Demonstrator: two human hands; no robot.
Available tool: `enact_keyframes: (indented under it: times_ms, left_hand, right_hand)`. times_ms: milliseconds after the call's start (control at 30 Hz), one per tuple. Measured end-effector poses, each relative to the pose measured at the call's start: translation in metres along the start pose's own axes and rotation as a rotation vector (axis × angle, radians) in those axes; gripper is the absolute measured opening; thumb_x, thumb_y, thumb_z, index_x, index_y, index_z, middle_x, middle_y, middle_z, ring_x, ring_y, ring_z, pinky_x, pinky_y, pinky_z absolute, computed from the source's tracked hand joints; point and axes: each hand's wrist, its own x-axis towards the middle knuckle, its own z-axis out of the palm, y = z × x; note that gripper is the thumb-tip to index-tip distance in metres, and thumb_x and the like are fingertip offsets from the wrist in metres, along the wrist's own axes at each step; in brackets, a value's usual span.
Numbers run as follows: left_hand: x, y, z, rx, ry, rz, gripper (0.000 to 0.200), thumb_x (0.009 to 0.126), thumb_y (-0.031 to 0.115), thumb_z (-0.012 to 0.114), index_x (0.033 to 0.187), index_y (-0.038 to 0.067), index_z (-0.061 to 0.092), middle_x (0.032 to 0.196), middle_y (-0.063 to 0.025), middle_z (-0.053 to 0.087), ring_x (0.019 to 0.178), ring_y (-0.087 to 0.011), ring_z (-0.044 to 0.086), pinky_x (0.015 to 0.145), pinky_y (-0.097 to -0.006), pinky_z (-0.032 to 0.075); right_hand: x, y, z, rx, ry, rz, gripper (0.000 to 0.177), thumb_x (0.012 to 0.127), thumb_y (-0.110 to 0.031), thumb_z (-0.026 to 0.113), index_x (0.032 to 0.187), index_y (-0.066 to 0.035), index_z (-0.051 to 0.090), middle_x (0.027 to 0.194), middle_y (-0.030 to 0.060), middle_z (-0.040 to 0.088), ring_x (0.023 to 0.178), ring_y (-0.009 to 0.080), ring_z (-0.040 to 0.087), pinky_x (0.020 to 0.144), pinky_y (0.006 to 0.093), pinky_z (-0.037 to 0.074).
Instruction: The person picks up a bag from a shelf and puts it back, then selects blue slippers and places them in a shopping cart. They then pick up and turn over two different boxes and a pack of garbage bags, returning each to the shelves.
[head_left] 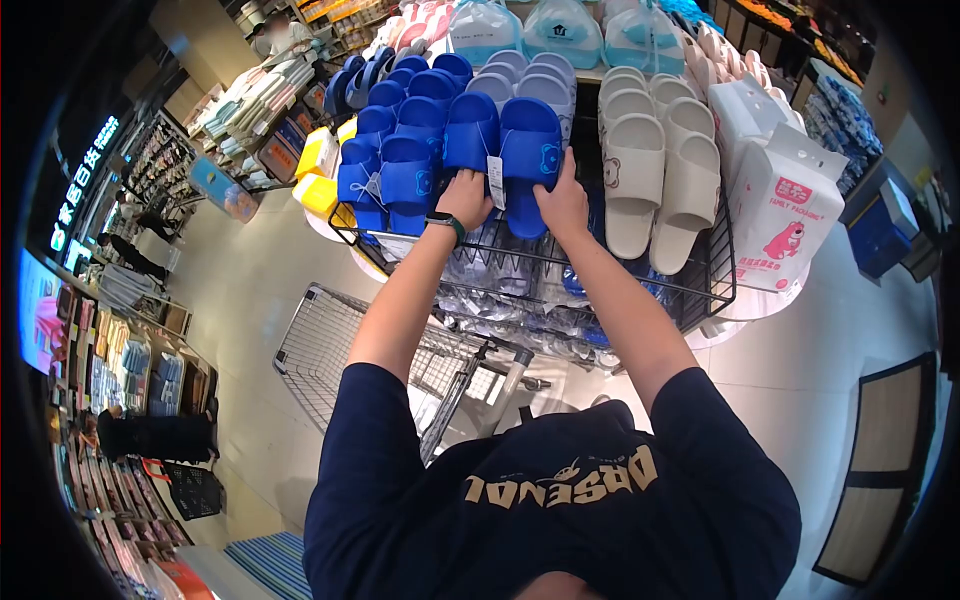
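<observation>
Wire shopping cart (330, 345), metal grid, stands nearest, just below and left of the person's arms; contents cannot be told. Black wire display rack (715, 285), tiered: lower tier holds clear plastic packets (520, 300), glossy and crumpled. Upper tier holds slippers in rows, soles down, toes up the slope. Left hand (465, 197), dark watch (446, 222) at its wrist, fingers curled on the heel of one slipper; right hand (563, 205) clasps the heel of its mate, thumb along the outer edge. Pair of blue slippers (505, 140): front row, centre of the rack, smooth moulded foam, wide strap with a small bear face, white paper tag (495, 180) hanging between them. Further blue pairs behind and left; cream slippers (655, 170), same shape, right. White card packages (790, 200), pink print, far right. Pale blue bags (560, 30) at top.
</observation>
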Motion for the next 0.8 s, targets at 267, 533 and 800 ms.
enact_keyframes:
  times_ms: [267,533,800]
  left_hand:
    - [-0.017,0.016,-0.008,-0.118,-0.036,-0.125,0.056,0.086,0.023,0.061,0.131,-0.006,0.044,0.138,-0.0276,0.044,0.127,-0.0415,0.046,0.103,-0.0451,0.044]
    - [-0.073,0.050,-0.036,-0.287,0.084,-0.202,0.052,0.088,0.021,0.059,0.133,-0.003,0.049,0.149,-0.0244,0.038,0.130,-0.0402,0.045,0.105,-0.0425,0.042]
    - [-0.207,0.098,-0.048,-0.568,0.638,-0.357,0.016,0.086,0.007,0.064,0.100,0.001,0.061,0.102,-0.0132,0.062,0.093,-0.0306,0.062,0.082,-0.0353,0.050]
  right_hand:
    - [-0.001,0.000,-0.003,0.030,-0.024,0.027,0.086,0.077,-0.022,0.065,0.151,-0.007,0.024,0.094,0.0293,0.067,0.089,0.0472,0.065,0.082,0.0529,0.051]
    - [-0.001,0.007,-0.006,-0.030,-0.029,0.025,0.086,0.079,-0.025,0.064,0.152,-0.011,0.021,0.093,0.0284,0.068,0.088,0.0459,0.067,0.079,0.0515,0.053]
    - [-0.024,-0.050,-0.036,0.103,0.071,-0.252,0.086,0.074,-0.009,0.062,0.151,-0.004,0.025,0.066,0.0062,0.056,0.060,0.0217,0.059,0.067,0.0357,0.051]
